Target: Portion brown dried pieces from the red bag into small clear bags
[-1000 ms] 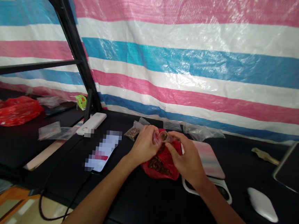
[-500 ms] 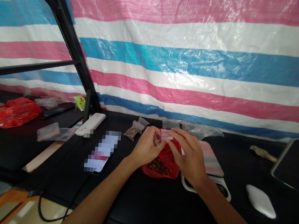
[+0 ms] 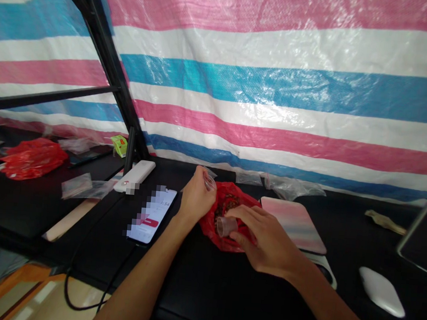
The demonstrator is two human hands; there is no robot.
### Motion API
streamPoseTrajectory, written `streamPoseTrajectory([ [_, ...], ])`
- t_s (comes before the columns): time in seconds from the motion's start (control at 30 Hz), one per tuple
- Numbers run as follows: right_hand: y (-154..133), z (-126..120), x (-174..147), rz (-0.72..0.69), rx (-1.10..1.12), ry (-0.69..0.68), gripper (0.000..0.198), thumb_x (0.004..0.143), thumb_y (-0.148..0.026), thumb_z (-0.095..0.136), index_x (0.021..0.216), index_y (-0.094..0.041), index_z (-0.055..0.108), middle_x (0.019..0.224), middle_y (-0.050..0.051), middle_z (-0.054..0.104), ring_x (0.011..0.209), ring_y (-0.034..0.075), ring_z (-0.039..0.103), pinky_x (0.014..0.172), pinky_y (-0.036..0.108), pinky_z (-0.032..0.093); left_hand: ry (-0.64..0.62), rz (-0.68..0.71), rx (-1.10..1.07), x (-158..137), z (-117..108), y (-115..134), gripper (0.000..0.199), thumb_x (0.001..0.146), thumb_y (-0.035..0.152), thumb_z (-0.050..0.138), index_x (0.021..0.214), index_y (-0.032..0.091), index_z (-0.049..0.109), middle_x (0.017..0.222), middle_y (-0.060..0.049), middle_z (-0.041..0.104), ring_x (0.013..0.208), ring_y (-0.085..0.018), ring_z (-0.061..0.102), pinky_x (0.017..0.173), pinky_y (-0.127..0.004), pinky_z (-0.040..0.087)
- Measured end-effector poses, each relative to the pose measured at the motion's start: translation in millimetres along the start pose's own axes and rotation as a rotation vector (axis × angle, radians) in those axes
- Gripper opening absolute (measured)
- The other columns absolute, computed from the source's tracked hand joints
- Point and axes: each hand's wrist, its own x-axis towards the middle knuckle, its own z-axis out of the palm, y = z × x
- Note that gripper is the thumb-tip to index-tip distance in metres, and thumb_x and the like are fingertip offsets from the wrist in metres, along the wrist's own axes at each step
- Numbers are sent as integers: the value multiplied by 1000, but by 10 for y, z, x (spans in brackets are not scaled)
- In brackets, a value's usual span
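Legible: digits "54", upper right of the lit screen on the black-edged rectangular smartphone (image 3: 153,218); preceding characters partly masked by pixelation, remaining screen text too small to read. Print on the small yellow-green packet with red-orange marking (image 3: 119,145): blurred, unreadable.

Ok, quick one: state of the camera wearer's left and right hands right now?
Left hand: closed, holding a clear bag.
Right hand: closed on a clear cup, over the red bag.
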Motion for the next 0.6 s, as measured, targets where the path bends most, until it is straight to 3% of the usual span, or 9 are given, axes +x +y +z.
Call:
streamPoseTrajectory([
  [0.13,-1,-46,-5,30,62,-5,29,95,-23,61,124,-26,59,120,6,71,108,25,67,91,38,49,-39,28,62,-6,16,-15,23,85,18,61,97,27,44,75,0,56,69,-24,60,68,-32,38],
  [0.27,-159,-102,-13,15,150,-149,23,90,-17,65,111,-27,64,112,3,71,99,21,65,87,35,48,-57,26,151,-5,7,-12,20,88,18,57,98,26,43,80,-1,58,75,-24,63,69,-32,38],
  [0.4,-303,-69,-30,62,108,-255,26,83,-14,71,104,-29,68,127,0,64,106,22,62,89,35,46,-50,17,196,2,-15,1,17,90,20,54,99,26,41,82,-2,60,77,-24,64,67,-32,35],
  [0.6,-269,41,-46,106,79,-244,18,90,-19,67,105,-28,67,103,0,69,97,22,64,88,37,47,-35,9,200,6,-27,6,19,88,22,57,96,26,41,81,-2,62,76,-25,65,64,-32,33],
])
